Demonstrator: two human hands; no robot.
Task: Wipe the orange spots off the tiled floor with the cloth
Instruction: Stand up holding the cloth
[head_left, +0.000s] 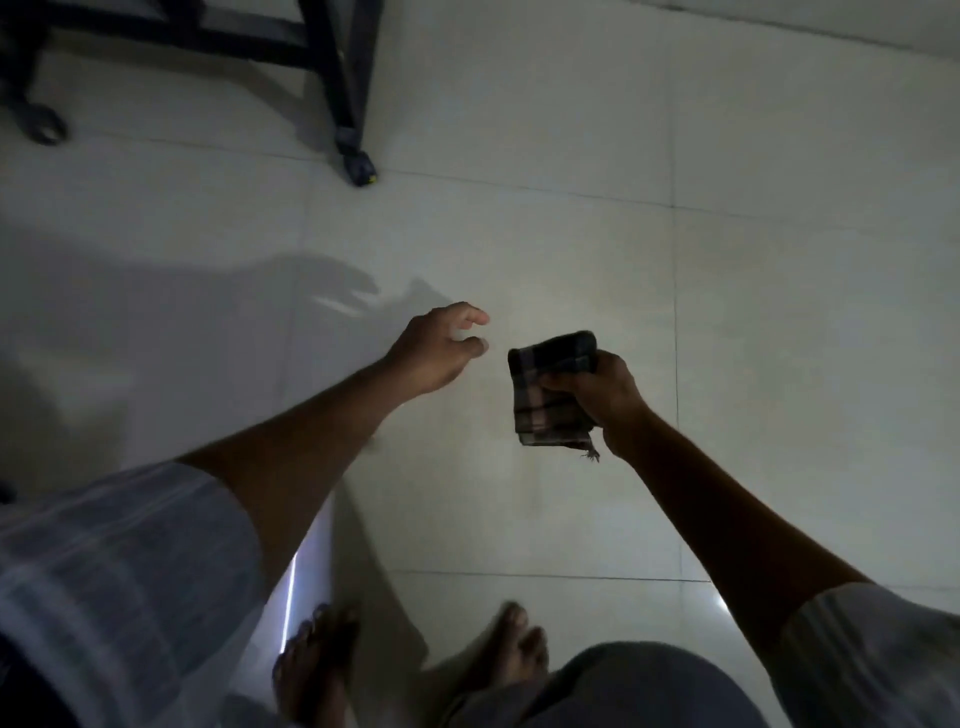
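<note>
The cloth (553, 387), dark, checked and folded into a small pad, is held up in the air above the floor (779, 312), gripped in the right hand (602, 395) with thumb across its face and fingers curled behind it; a frayed corner hangs from its lower edge. It touches no tile. The left hand (441, 353) reaches forward just beside the cloth, holding nothing, its fingers loosely bent. On the pale tiles below and around the hands no orange spots can be made out in this dim light, so either they are already wiped or they are too faint to see; I cannot tell which. Judged from this, wiping is not going on at this moment. Bare feet (415, 660) stand at the bottom edge, and a black frame (343, 93) with a caster stands well away at the top.
</note>
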